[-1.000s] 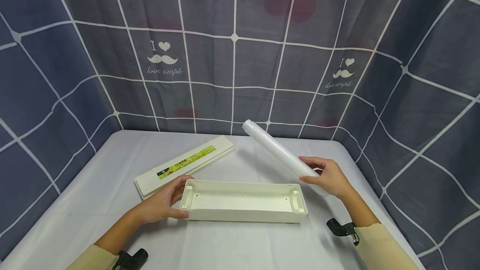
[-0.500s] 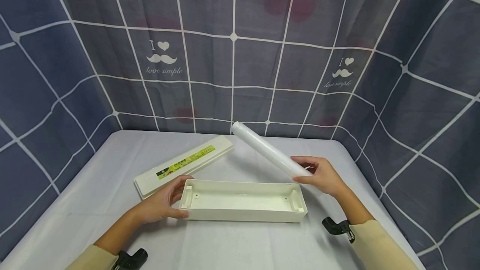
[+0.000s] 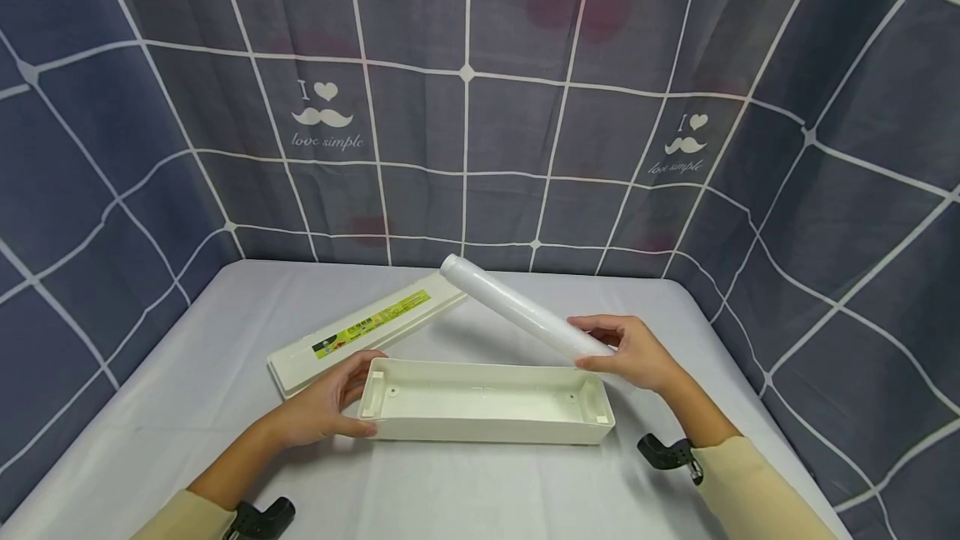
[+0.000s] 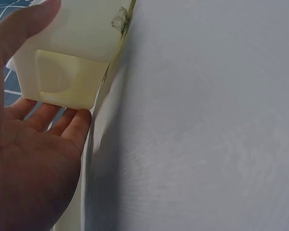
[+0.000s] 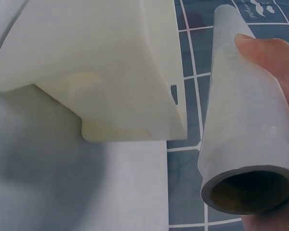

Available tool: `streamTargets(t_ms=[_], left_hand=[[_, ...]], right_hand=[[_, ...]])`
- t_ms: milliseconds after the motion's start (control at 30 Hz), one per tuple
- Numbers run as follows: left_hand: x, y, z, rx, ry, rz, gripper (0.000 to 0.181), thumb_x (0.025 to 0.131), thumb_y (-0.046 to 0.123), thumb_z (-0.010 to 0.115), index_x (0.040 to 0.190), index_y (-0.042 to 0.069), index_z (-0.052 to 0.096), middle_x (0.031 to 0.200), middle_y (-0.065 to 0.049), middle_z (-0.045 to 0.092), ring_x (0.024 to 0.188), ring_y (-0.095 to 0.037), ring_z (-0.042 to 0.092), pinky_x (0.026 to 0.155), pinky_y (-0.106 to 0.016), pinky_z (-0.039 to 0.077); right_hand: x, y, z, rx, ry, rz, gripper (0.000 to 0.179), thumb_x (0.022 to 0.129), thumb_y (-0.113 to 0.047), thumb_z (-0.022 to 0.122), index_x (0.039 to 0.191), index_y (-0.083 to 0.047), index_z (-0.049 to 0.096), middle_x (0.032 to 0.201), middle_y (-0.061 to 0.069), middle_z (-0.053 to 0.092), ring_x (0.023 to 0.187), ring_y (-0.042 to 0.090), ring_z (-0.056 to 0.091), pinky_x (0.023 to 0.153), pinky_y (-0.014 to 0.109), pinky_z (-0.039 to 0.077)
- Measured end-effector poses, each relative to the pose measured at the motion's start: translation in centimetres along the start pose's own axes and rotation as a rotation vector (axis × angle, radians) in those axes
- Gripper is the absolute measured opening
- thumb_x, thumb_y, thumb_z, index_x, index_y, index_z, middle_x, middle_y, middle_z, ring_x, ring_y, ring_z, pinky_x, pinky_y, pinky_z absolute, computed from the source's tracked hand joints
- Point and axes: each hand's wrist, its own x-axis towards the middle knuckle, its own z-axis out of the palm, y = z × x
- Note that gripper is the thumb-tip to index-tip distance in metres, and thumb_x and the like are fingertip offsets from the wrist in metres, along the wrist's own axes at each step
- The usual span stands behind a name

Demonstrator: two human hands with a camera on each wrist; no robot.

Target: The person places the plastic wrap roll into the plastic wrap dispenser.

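A long cream plastic wrap box [image 3: 487, 432], its hollow side up, lies on the table near the middle of the head view. My left hand [image 3: 322, 407] grips its left end, thumb on the front wall and fingers behind, as the left wrist view also shows with the end wall [image 4: 67, 79]. In my right hand [image 3: 633, 352] is a white roll of plastic wrap [image 3: 525, 311], pinched near its lower right end and tilted up to the left, above and behind the box. The roll's hollow core [image 5: 250, 192] faces the camera in the right wrist view.
Behind the box on the left lies its long cream lid [image 3: 367, 327] with a green and yellow label, set at a slant. A white cloth covers the table [image 3: 465, 490]. A grey-blue checked curtain [image 3: 420, 123] stands around the back and sides.
My right hand has moved left with the roll, whose far end has swung left and slightly down, now overlapping the lid's right end. The left hand and the box stay put.
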Motion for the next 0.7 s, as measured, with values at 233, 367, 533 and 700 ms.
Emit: streamTargets(t_ms=[233,367,533,700], left_hand=[[-0.03,-0.05,-0.01,-0.001,0.003,0.004,0.099,0.075,-0.001,0.088,0.154,0.000,0.028,0.153,-0.026,0.038,0.142,-0.034,0.045,0.112,-0.015,0.043],[-0.05,0.02,0.01,0.001,0.007,-0.006,0.100,0.074,0.001,0.089,0.154,0.000,0.028,0.153,-0.026,0.037,0.142,-0.033,0.044,0.111,-0.013,0.042],[-0.03,0.07,0.05,0.000,0.008,-0.009,0.100,0.074,0.000,0.089,0.154,0.000,0.028,0.153,-0.026,0.037,0.142,-0.035,0.044,0.111,-0.013,0.043],[0.02,0.06,0.13,-0.005,0.008,-0.003,0.100,0.074,-0.001,0.089,0.153,-0.002,0.028,0.154,-0.027,0.036,0.143,-0.037,0.043,0.112,-0.014,0.043]], right_hand=[[0.17,0.13,0.33,-0.020,-0.023,-0.026,0.060,0.077,-0.018,0.092,0.132,-0.010,0.069,0.125,0.011,0.072,0.095,0.014,0.069,0.082,0.023,0.059],[0.22,0.02,0.54,-0.014,-0.034,-0.035,0.059,0.077,-0.018,0.091,0.132,-0.010,0.070,0.124,0.011,0.073,0.097,0.013,0.070,0.083,0.023,0.059],[0.21,-0.28,0.78,-0.012,-0.050,-0.029,0.059,0.076,-0.019,0.092,0.131,-0.012,0.070,0.122,0.009,0.074,0.099,0.014,0.070,0.083,0.024,0.059],[0.27,-0.42,0.98,-0.004,-0.061,-0.038,0.057,0.075,-0.020,0.093,0.128,-0.013,0.072,0.119,0.007,0.075,0.099,0.013,0.071,0.084,0.024,0.059]])
